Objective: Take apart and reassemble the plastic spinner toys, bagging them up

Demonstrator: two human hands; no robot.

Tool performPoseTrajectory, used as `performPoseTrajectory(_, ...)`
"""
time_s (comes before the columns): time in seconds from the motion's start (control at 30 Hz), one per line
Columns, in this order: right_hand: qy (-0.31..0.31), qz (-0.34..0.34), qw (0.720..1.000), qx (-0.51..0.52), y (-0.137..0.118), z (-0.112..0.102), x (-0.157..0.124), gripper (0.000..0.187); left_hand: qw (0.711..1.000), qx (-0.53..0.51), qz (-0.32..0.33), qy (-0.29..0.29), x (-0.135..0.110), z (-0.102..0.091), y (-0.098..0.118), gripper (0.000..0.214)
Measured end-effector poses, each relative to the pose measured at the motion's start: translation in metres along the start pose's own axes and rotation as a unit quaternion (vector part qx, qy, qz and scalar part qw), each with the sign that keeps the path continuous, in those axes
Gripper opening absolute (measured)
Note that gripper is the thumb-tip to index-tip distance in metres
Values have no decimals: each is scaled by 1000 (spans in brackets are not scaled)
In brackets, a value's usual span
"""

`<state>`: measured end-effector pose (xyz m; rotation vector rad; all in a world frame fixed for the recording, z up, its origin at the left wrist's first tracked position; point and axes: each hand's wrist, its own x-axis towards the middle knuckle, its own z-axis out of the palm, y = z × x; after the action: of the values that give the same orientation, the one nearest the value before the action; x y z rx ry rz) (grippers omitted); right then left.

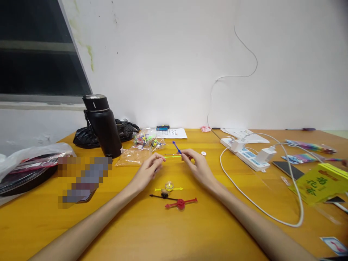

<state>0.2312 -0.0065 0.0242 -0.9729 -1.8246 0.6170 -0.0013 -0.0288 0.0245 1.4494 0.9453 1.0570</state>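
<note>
Both my hands rest over the middle of the yellow-brown table (168, 235). My right hand (197, 165) pinches a thin blue plastic stick (177, 147) that slants up to the left. My left hand (150, 167) has its fingers curled and pinched at the left end of a thin green stick (172, 156), with a brown stick just above it. Nearer to me lie a yellow arrow-shaped piece with a clear round hub (169, 187), a black stick (160, 197) and a red arrow-shaped piece (181, 203).
A black flask (103, 125) stands at the left before a black bag (84, 137). A clear bag of coloured small parts (144, 142) lies behind my hands. A white power strip (248, 154) with chargers and a white cable (261, 210) lie right, beside a yellow packet (319, 183).
</note>
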Motion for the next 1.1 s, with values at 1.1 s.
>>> performPoseTrajectory(1.1, -77, -221, 962, -139, -36, 15, -8, 39, 989, -58, 66, -116, -4, -6, 4, 40)
